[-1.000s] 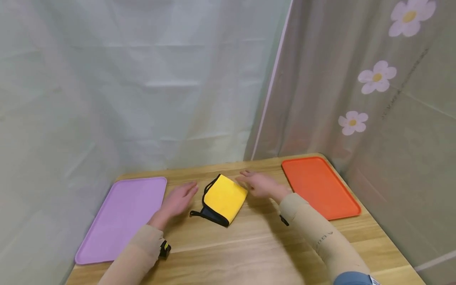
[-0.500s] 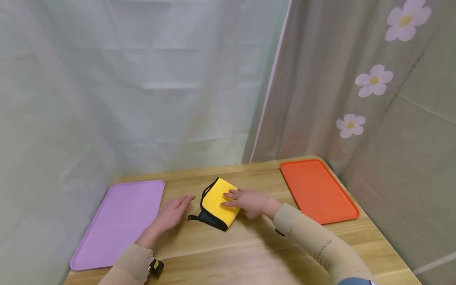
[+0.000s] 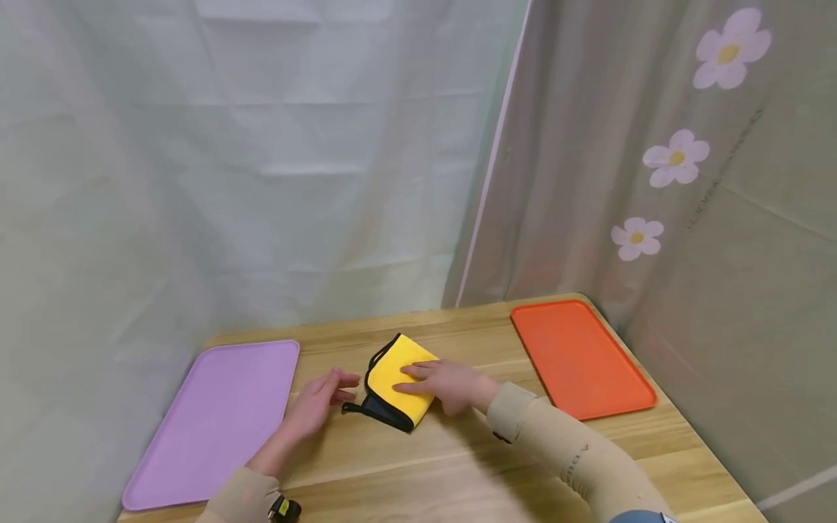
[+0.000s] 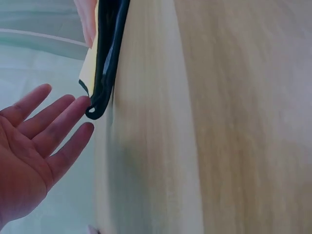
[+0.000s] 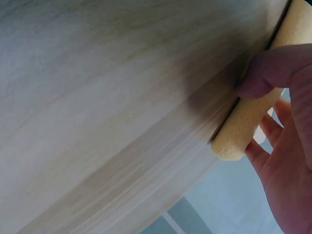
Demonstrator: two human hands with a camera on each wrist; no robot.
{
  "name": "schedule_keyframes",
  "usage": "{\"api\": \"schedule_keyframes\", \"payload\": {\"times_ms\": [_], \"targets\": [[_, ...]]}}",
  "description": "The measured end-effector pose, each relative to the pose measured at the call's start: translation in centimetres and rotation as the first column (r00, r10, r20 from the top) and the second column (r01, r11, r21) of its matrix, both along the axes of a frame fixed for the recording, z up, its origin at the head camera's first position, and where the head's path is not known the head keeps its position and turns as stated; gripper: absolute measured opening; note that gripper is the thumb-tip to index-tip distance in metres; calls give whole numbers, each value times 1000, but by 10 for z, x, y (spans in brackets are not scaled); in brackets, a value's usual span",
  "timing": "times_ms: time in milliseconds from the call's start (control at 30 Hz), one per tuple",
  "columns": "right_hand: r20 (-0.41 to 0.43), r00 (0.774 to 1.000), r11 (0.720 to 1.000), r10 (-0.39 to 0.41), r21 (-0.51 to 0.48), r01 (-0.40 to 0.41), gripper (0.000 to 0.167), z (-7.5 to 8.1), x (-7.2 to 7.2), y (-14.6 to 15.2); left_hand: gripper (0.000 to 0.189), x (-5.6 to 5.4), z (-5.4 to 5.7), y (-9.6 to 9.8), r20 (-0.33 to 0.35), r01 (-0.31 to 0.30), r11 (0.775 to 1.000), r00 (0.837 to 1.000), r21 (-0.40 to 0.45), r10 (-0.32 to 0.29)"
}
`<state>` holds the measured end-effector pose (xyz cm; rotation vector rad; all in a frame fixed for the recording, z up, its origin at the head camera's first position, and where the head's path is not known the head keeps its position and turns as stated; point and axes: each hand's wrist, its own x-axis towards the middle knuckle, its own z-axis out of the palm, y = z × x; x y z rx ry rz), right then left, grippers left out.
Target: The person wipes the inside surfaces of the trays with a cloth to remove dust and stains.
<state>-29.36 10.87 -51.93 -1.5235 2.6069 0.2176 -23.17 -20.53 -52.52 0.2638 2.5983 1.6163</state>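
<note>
A folded yellow cleaning cloth (image 3: 391, 373) with black edging, a dark underside and a hanging loop (image 3: 352, 407) lies on the wooden table. My right hand (image 3: 450, 385) holds its right side, fingers spread over the yellow top. In the right wrist view, the thumb (image 5: 265, 73) bends against the cloth's rounded fold (image 5: 239, 134), opposite the fingers. To the left of the cloth, my left hand (image 3: 314, 405) is held with loosely extended fingers and grips nothing. The left wrist view has its fingertips close to the loop (image 4: 95, 111); whether they touch it I cannot tell.
A purple tray (image 3: 219, 421) lies at the table's left side, and an orange-red tray (image 3: 582, 359) at its right. Pale curtains (image 3: 294, 181) hang behind the table, with a flowered curtain (image 3: 654, 276) along the right.
My right hand has come down from beyond the cloth's right corner onto its top and taken hold there. The left hand stays beside the cloth, its fingers shifting slightly. The cloth stays folded.
</note>
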Motion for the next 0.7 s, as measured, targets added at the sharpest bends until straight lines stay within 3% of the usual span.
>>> {"api": "schedule_keyframes", "payload": {"times_ms": [167,300,433,700], "targets": [[-101,994,999,-35,-14,34,93,-6,-2,-9,62,-2,4,-2,15,-9,998,1000,61,9],[-121,990,997,-72,-20,70,78,-7,-4,-15,63,-3,5,-3,11,-9,997,1000,71,8],[-100,990,995,-97,-12,96,74,-7,-3,-19,66,-1,4,-3,1,-13,996,1000,88,13],[40,989,989,-139,-44,141,74,-2,1,-16,68,8,2,1,28,-33,980,999,194,28]]}}
